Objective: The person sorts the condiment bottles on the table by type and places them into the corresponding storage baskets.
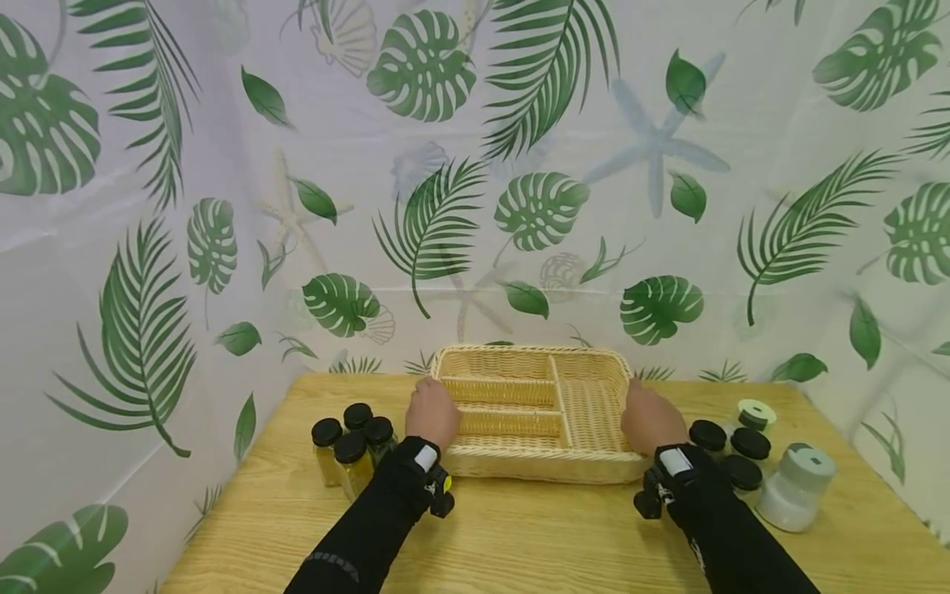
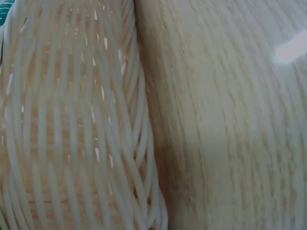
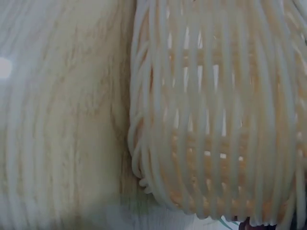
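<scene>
A pale wicker basket lies near the far edge of the table, split by woven dividers into long compartments on the left and one wide compartment on the right. My left hand grips its left end, and my right hand holds the right end. The fingers are mostly hidden behind the rim. Close up, the left wrist view has the basket's woven wall beside bare wood. The same weave, the basket wall, fills much of the right wrist view; neither hand shows in the wrist views.
Several black-lidded jars stand left of the left hand. To the right are more black-lidded jars, a white jar with a pale lid, and another pale-lidded container. A leaf-patterned curtain hangs behind the wooden table.
</scene>
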{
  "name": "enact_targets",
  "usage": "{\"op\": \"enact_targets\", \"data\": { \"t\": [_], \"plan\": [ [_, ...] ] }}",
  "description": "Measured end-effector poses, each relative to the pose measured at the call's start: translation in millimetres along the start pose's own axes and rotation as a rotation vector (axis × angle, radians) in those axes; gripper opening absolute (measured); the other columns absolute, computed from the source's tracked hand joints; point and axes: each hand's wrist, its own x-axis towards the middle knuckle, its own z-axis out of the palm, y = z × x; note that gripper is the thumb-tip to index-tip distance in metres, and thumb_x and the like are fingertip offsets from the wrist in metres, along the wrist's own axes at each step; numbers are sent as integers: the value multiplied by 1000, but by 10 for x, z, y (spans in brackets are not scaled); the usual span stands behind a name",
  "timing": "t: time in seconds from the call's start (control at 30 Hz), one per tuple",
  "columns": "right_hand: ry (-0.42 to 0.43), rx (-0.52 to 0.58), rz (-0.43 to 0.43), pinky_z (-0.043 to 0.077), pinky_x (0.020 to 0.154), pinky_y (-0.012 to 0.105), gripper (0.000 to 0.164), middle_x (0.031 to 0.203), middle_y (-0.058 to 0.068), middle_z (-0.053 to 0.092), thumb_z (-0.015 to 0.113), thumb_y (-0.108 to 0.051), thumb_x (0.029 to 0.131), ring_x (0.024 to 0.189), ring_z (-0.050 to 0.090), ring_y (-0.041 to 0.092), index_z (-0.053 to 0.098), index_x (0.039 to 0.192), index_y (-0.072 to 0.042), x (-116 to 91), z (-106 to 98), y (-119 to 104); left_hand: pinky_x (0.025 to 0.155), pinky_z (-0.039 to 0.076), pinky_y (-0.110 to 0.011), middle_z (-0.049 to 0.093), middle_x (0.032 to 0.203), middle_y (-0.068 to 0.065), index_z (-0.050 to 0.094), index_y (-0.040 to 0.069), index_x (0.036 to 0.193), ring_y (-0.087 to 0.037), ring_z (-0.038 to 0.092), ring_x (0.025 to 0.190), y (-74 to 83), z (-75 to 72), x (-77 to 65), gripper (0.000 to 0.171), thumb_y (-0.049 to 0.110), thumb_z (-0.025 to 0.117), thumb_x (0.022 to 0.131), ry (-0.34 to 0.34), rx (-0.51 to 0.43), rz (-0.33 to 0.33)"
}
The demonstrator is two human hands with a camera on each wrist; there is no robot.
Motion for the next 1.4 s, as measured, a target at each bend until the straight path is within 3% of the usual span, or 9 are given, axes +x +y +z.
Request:
{"op": "enact_targets", "data": {
  "t": [0.1, 0.23, 0.37, 0.67, 0.9, 1.17, 1.4],
  "plan": [
    [7, 0, -22, 34, 45, 32, 50, 59, 10, 55, 52, -1, 97, 45, 51, 20, 35, 138, 22, -27, 32, 19, 77, 57, -39, 60, 103, -26, 58, -17, 117, -34, 65, 85, -3, 25, -38, 46, 19, 72, 93, 12, -11, -4],
    [11, -16, -49, 34, 44, 31, 50, 59, 9, 54, 53, 1, 96, 45, 51, 19, 36, 136, 24, -83, 26, 29, 74, 56, -39, 58, 100, -27, 56, -18, 116, -35, 63, 83, 3, 38, -95, 39, 13, 67, 95, 34, -37, 10],
    [-7, -24, -45, 34, 44, 31, 48, 59, 11, 53, 52, 1, 97, 45, 51, 20, 35, 135, 25, -142, -20, -11, 68, 56, -37, 57, 97, -27, 55, -19, 115, -33, 62, 78, -9, 35, -141, 36, 12, 63, 97, 64, -7, 37],
    [33, -96, -50, 38, 43, 33, 53, 74, 26, 58, 55, 1, 96, 48, 53, 23, 34, 136, 29, -362, -84, -139, 66, 52, -33, 54, 87, -20, 62, -14, 99, -23, 52, 68, -29, -27, -294, 25, 10, 60, 97, 130, 190, 173],
    [77, -96, -18, 48, 44, 39, 54, 84, 33, 59, 56, 1, 94, 53, 59, 30, 35, 135, 28, -574, -58, -168, 64, 50, -32, 54, 85, -19, 64, -13, 95, -23, 48, 67, -24, -112, -485, 24, 10, 60, 96, 151, 241, 217],
    [69, -68, 5, 44, 41, 36, 56, 93, 40, 59, 54, 1, 95, 51, 56, 27, 31, 139, 27, -863, -92, -191, 58, 49, -30, 50, 84, -19, 60, -16, 101, -21, 48, 65, 24, -177, -699, 24, 7, 60, 94, 145, 163, 211],
    [123, -61, -10, 34, 35, 29, 54, 72, 23, 56, 53, 1, 95, 39, 45, 17, 34, 139, 25, -1031, -136, -261, 70, 55, -34, 53, 98, -28, 57, -22, 107, -27, 53, 77, -38, -318, -834, 35, 11, 62, 94, 58, 188, 273]
  ]
}}
